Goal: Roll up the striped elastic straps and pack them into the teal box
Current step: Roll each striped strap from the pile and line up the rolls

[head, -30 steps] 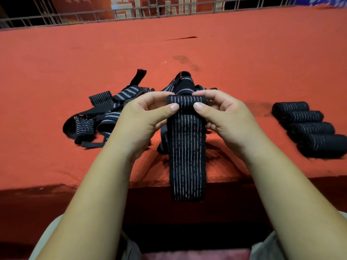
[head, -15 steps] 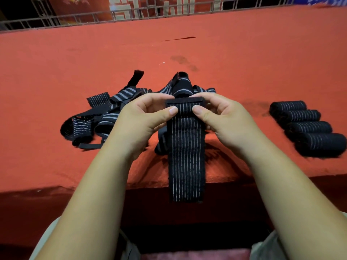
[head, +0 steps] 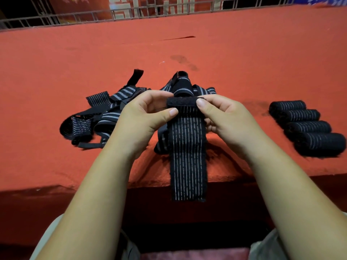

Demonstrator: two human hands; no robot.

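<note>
A black elastic strap with thin white stripes (head: 187, 156) hangs down over the table's front edge. My left hand (head: 144, 117) and my right hand (head: 225, 119) pinch its top end between thumbs and fingers, where a short fuzzy black fold lies turned over. Behind my hands a loose pile of unrolled striped straps (head: 105, 113) sprawls on the red table. Several rolled straps (head: 308, 126) lie side by side at the right. No teal box is in view.
The red cloth-covered table (head: 187, 49) stretches far back to a metal railing (head: 131, 14). Its front edge runs just below my wrists, with dark space and my lap beneath.
The top end of the strap has been folded over toward me into a first short turn. The hanging tail sits slightly higher; both hands stay in place.
</note>
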